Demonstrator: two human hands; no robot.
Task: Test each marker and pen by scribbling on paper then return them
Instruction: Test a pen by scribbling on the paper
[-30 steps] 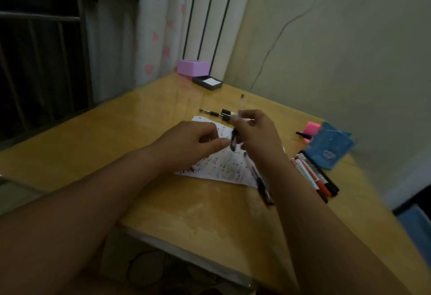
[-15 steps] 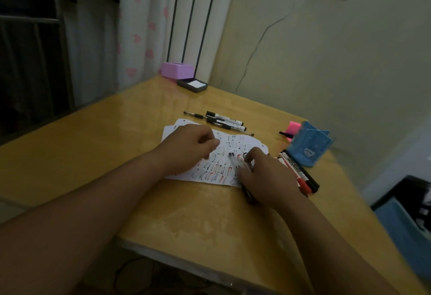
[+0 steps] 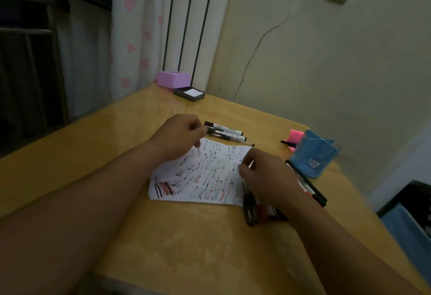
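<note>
Watcher: Both hands have shifted. The left hand [image 3: 179, 138] has left the middle of the scribbled paper [image 3: 203, 178] and gone to the black-capped markers [image 3: 225, 131] lying just past its far edge. The right hand [image 3: 263, 178] has come up off the table [image 3: 163, 236] onto the sheet's right edge.

Asker: Has the left got one?

Watcher: Its fingers are curled, with the tips at a cap end. I can't tell whether they have closed on it.

Asker: And the right?

Watcher: Bent fingers lie over the paper's edge, with no pen in them that I can see. Whether they pinch the sheet or only pin it down, I can't say. My guess is that hand is steadying the paper for the next scribble.

Asker: Where's everything else?

Watcher: Several dark pens [image 3: 251, 210] lie under the right wrist, beside the paper. The red and black markers [image 3: 314, 192] lie beside the blue pen holder [image 3: 312, 154]. Probably the tested ones are parked on the right and the untested ones wait at the far edge.
</note>
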